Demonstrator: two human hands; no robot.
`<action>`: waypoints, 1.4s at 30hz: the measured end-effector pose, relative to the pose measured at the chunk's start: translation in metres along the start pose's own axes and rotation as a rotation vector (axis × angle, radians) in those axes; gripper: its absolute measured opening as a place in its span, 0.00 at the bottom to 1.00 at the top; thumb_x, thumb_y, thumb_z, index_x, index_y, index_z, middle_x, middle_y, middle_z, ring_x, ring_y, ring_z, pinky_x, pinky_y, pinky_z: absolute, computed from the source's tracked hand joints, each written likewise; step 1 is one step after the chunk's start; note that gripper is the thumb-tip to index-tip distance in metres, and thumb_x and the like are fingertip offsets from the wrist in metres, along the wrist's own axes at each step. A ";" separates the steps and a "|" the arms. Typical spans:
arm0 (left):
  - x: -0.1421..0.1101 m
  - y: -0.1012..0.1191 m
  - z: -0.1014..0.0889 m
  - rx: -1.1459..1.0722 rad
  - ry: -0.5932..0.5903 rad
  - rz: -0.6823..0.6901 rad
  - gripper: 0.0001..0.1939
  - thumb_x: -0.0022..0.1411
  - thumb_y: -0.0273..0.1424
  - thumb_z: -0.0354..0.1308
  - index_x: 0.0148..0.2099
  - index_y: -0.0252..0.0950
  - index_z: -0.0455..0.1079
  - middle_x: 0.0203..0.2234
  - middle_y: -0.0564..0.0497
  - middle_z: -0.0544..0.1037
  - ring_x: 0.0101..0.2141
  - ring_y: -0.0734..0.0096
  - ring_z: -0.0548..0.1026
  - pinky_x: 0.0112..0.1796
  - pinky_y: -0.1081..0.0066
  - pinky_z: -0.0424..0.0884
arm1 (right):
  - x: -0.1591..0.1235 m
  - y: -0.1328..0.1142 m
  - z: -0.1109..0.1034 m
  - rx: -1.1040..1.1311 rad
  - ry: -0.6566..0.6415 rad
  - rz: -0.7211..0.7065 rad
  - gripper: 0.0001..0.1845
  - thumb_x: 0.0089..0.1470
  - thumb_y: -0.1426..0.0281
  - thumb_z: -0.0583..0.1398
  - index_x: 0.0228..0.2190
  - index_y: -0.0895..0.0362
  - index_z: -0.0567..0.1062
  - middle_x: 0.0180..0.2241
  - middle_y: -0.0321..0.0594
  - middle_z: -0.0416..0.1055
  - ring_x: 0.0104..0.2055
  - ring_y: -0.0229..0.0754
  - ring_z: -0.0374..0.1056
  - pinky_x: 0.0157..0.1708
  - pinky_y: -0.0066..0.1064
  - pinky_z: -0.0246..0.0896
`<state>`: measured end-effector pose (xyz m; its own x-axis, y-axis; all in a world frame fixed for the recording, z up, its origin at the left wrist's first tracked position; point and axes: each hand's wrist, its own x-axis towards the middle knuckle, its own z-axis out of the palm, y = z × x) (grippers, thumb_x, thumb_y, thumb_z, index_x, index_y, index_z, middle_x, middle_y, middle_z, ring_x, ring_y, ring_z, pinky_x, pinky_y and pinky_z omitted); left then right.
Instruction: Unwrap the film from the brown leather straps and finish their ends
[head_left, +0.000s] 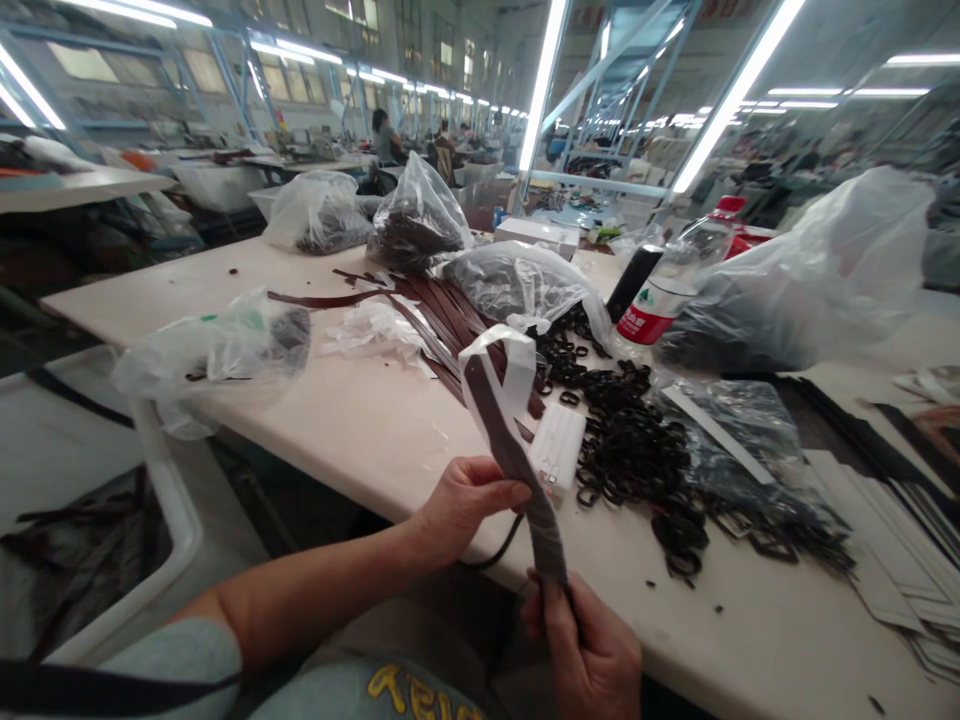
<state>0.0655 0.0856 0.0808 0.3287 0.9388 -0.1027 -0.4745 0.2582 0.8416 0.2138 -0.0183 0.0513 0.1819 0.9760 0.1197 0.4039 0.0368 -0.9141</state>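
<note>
A dark brown strap [536, 505] stretches between my two hands over the table's front edge. White paper [480, 345] loops around its far end. My left hand [461, 505] pinches the strap near its middle, thumb on top. Closer to my body, my right hand [589, 640] grips the lower end, its fingers wrapped round and partly hiding it. Just beyond the left hand lies a white block-shaped device [557, 445] with small ports. A heap of black rings [634, 440] spreads to the right of the strap. More brown straps [442, 320] lie behind it.
Clear plastic bags [420, 210] stand along the back, near a red-labelled bottle [649, 310]. Another bag [225, 350] lies at the table's left edge. Flat light panels [862, 530] are stacked at right. A white bin [172, 500] with dark strips stands at left. People sit far off.
</note>
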 end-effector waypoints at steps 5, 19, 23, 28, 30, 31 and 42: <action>0.010 -0.006 0.004 0.006 0.032 -0.118 0.18 0.44 0.41 0.73 0.31 0.30 0.79 0.23 0.48 0.78 0.22 0.77 0.67 0.25 0.74 0.59 | 0.004 0.001 0.004 -0.028 -0.054 -0.110 0.22 0.63 0.57 0.54 0.25 0.55 0.76 0.18 0.34 0.68 0.19 0.37 0.65 0.22 0.27 0.58; 0.017 -0.008 0.002 -0.080 -0.021 -0.142 0.19 0.46 0.41 0.73 0.35 0.30 0.81 0.29 0.44 0.81 0.30 0.68 0.76 0.36 0.70 0.71 | 0.016 0.009 -0.005 0.007 -0.124 -0.062 0.20 0.63 0.57 0.54 0.27 0.56 0.75 0.18 0.34 0.69 0.20 0.37 0.65 0.22 0.24 0.60; 0.020 -0.009 -0.004 0.041 -0.010 -0.108 0.16 0.51 0.38 0.71 0.36 0.30 0.81 0.30 0.45 0.81 0.32 0.68 0.75 0.40 0.71 0.70 | 0.017 0.020 -0.011 0.235 -0.184 0.106 0.25 0.65 0.52 0.50 0.38 0.57 0.77 0.30 0.42 0.78 0.31 0.43 0.74 0.31 0.29 0.70; 0.008 -0.018 0.001 0.121 -0.043 -0.147 0.15 0.50 0.37 0.71 0.35 0.30 0.80 0.24 0.50 0.79 0.26 0.72 0.72 0.33 0.72 0.67 | 0.024 0.018 -0.007 0.250 -0.193 0.104 0.25 0.61 0.49 0.53 0.39 0.56 0.77 0.32 0.43 0.79 0.31 0.45 0.75 0.31 0.30 0.71; 0.005 -0.020 0.003 0.103 -0.135 -0.223 0.15 0.52 0.39 0.69 0.33 0.30 0.79 0.18 0.52 0.74 0.20 0.74 0.69 0.26 0.73 0.65 | 0.026 0.015 -0.001 0.167 -0.147 0.063 0.24 0.60 0.50 0.55 0.28 0.56 0.75 0.23 0.38 0.74 0.25 0.41 0.70 0.26 0.27 0.66; 0.005 -0.020 0.003 0.094 -0.152 -0.230 0.15 0.52 0.40 0.68 0.31 0.30 0.78 0.17 0.52 0.73 0.19 0.74 0.68 0.25 0.73 0.64 | 0.027 0.014 0.003 0.145 -0.129 0.053 0.24 0.61 0.50 0.55 0.25 0.56 0.73 0.20 0.36 0.71 0.22 0.39 0.67 0.24 0.26 0.63; 0.001 -0.027 0.002 0.041 -0.156 -0.218 0.14 0.52 0.36 0.69 0.35 0.30 0.79 0.19 0.51 0.75 0.19 0.73 0.70 0.24 0.73 0.66 | 0.030 0.010 0.008 0.120 -0.086 -0.019 0.23 0.63 0.54 0.54 0.22 0.55 0.71 0.16 0.33 0.67 0.18 0.36 0.64 0.20 0.24 0.58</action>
<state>0.0807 0.0793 0.0593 0.5429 0.8148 -0.2034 -0.3465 0.4379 0.8296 0.2166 0.0133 0.0429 0.0961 0.9894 0.1085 0.2960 0.0756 -0.9522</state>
